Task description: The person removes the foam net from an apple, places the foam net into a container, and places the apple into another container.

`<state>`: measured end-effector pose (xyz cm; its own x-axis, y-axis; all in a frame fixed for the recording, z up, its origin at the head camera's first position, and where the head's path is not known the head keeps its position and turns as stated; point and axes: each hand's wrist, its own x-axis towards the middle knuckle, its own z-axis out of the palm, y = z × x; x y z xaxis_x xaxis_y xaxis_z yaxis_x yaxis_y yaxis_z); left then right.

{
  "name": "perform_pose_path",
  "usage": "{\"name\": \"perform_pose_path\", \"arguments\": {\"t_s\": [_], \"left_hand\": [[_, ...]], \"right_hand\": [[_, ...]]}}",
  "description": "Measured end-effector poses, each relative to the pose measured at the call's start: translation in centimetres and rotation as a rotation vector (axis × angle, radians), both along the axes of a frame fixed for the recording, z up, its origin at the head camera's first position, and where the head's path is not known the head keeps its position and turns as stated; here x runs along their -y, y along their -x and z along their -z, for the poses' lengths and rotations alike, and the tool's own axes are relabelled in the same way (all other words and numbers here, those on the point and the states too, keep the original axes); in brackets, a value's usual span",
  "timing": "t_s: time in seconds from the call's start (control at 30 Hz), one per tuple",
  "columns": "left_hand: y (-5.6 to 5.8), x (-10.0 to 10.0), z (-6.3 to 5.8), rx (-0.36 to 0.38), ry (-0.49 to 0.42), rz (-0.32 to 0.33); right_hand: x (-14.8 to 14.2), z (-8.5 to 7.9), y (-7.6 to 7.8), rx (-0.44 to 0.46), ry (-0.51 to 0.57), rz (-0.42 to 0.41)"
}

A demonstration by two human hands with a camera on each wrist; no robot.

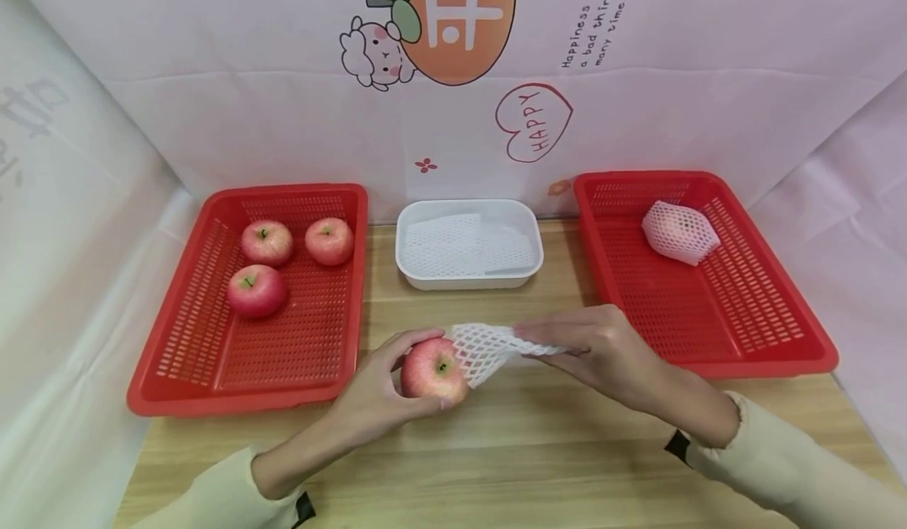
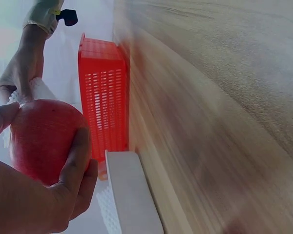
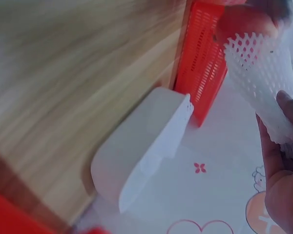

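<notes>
My left hand (image 1: 379,387) grips a red apple (image 1: 434,371) above the front of the table, thumb below it and fingers around its far side. In the left wrist view the apple (image 2: 46,139) fills the palm side of that hand. A white foam net sleeve (image 1: 485,348) has its wide mouth against the apple's right side. My right hand (image 1: 602,352) pinches the narrow, flattened end of the sleeve. The right wrist view shows the net (image 3: 263,73) flared open, its edge overlapping the apple (image 3: 244,24).
A red basket (image 1: 347,379) on the left holds three bare apples (image 1: 257,290). At the back middle stands a white tray (image 1: 469,282) with flat foam nets (image 1: 453,246). A red basket (image 1: 737,368) on the right contains one netted apple (image 1: 680,232). A printed cloth (image 1: 283,120) hangs behind.
</notes>
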<state>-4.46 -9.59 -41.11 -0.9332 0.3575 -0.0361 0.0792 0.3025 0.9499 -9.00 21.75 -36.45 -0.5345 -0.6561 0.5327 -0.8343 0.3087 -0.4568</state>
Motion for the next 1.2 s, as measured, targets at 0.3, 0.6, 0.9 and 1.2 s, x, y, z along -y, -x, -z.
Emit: {"name": "perform_pose_path", "arguments": {"t_s": [0.3,0.6,0.9,1.2], "left_hand": [[-0.6,0.8,-1.0,0.069,-0.016,-0.003],[-0.8,2.0,-3.4,0.117,-0.016,-0.021],[0.2,4.5,-6.3,0.087,0.067,-0.079],[1.7,7.2,-8.6,0.189,0.040,-0.153]], "right_hand": [[-1.1,-2.7,2.1,-0.038,-0.004,0.080],[-1.3,-4.5,5.3,-0.081,-0.109,0.166],[-0.5,-5.8,9.2,-0.042,-0.186,0.230],[1.1,-6.4,13.2,-0.019,-0.235,0.262]]}}
